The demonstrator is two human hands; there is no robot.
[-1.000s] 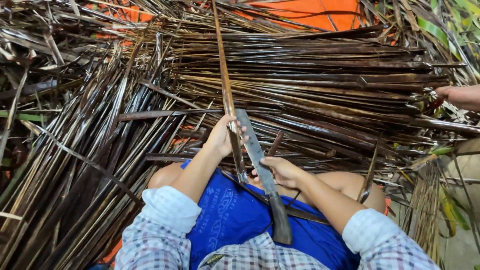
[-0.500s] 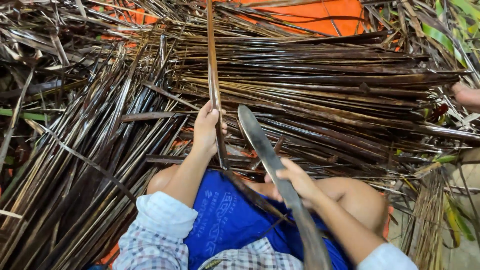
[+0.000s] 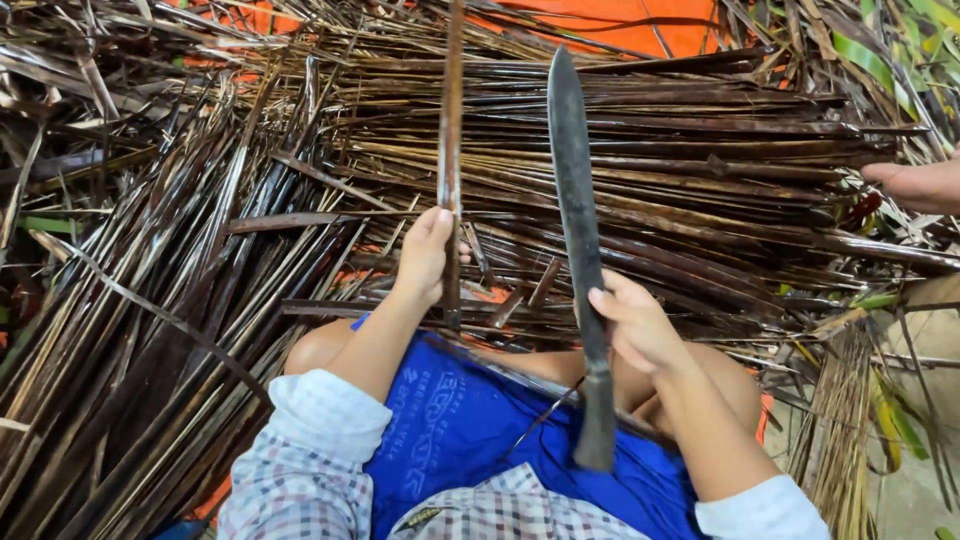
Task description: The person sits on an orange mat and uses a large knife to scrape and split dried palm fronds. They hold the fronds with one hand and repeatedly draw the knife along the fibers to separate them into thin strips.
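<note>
My left hand (image 3: 425, 255) grips a long dark brown leaf stalk (image 3: 451, 130) and holds it upright in front of me, its lower end near my knee. My right hand (image 3: 636, 325) is closed around the handle of a long dark machete (image 3: 575, 200), blade pointing up and away, parallel to the stalk and a little to its right. Blade and stalk are apart. I sit with bare knees and blue shorts (image 3: 470, 430) below both hands.
A big heap of dark dried palm stalks (image 3: 700, 170) covers the ground ahead and to the left. Orange sheeting (image 3: 610, 15) shows at the top. Another person's hand (image 3: 915, 183) reaches in at the right edge. Green leaves lie at the right.
The machete has swung up from lying across my lap beside the stalk to standing upright to the stalk's right. My left hand has kept hold of the stalk and raised it.
</note>
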